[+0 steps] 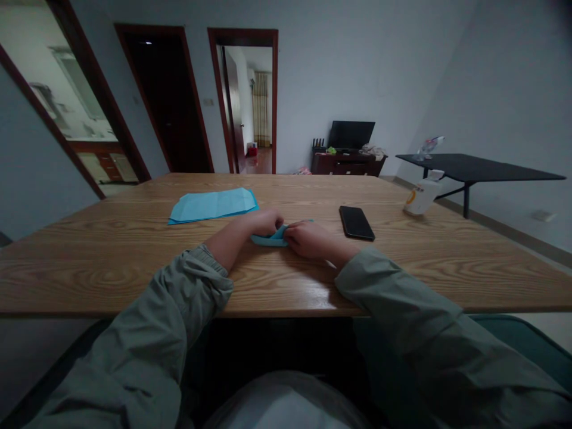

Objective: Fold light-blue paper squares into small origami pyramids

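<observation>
A folded piece of blue paper [269, 241] rests on the wooden table in front of me, partly covered by both hands. My left hand [267, 221] is closed at its upper left side, the fingers curled down onto the paper. On the right, my right hand [307, 238] pinches the fold, its fingertips close to the left hand. A small blue tip shows behind the right hand. Farther left lies a flat stack of blue paper sheets [214, 204], with fold creases on the top one.
A black smartphone [356, 223] lies right of my hands. Farther right stands a white bottle [423, 193]. The wooden table [134, 268] has its near edge under my forearms. Beyond it are a black table [482, 167] and a television [353, 135] on a low cabinet.
</observation>
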